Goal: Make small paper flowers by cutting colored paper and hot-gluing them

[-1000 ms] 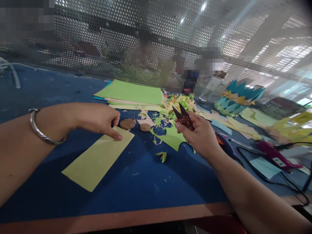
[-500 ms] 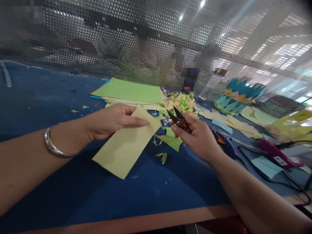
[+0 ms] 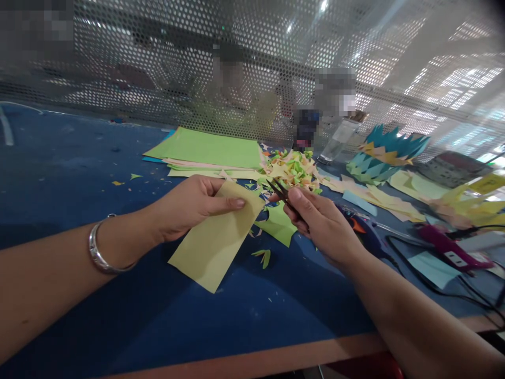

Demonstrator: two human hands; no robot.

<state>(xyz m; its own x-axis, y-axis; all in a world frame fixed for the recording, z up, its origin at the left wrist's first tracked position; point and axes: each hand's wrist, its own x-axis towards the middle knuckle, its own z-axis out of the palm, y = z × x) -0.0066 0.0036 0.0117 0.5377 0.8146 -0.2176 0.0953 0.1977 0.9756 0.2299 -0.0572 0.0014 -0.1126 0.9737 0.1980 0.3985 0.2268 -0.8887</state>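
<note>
My left hand (image 3: 197,205) pinches the upper end of a pale yellow sheet of paper (image 3: 213,247), thumb on top, the rest of its fingers hidden beneath. The sheet slants down toward me above the blue table. In my right hand (image 3: 319,216) is a small pair of dark thread snips (image 3: 282,192), blades slightly apart and pointing up and left. Their tips are close to the sheet's upper right corner; I cannot tell whether they touch it. Beneath and behind lies a cut piece of green paper (image 3: 278,223), with small folded green scraps (image 3: 263,258) nearer me.
Behind my hands are a stack of coloured sheets (image 3: 216,147) and a heap of paper cuttings (image 3: 294,168). Rightward stand a clear bottle (image 3: 340,139) and a zigzag paper crown (image 3: 389,152). A dark blue tool (image 3: 366,234), a purple power strip (image 3: 453,250) and black cables lie at right.
My left hand and the yellow sheet have moved a little right and down. My right hand has turned, thumb now over the snips, and the blades have drawn closer together near the sheet.
</note>
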